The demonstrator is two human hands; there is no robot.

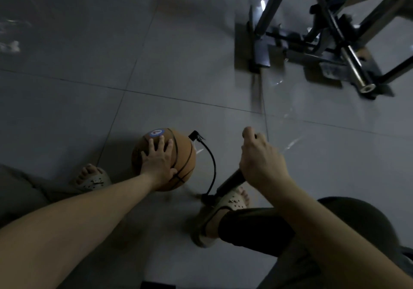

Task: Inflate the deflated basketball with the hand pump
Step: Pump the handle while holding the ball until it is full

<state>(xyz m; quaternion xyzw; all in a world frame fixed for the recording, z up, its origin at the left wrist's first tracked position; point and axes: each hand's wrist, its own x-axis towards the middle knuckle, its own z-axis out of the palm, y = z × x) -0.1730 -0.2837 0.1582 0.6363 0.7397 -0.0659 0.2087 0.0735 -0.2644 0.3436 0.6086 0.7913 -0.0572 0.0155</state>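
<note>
Basketball (186, 153) sits on the floor (178, 83), the left hand (157, 162) pressing it with fingers released and spread flat; at its 3 o'clock the right hand (261, 161) has its fingers clenched round the pump (231, 180).

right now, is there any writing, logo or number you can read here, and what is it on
Round blue, white and red logo on the basketball: a red mark in its middle, too blurred to read.
Pump, hose, sandals, metal frame: no text can be made out.
</note>
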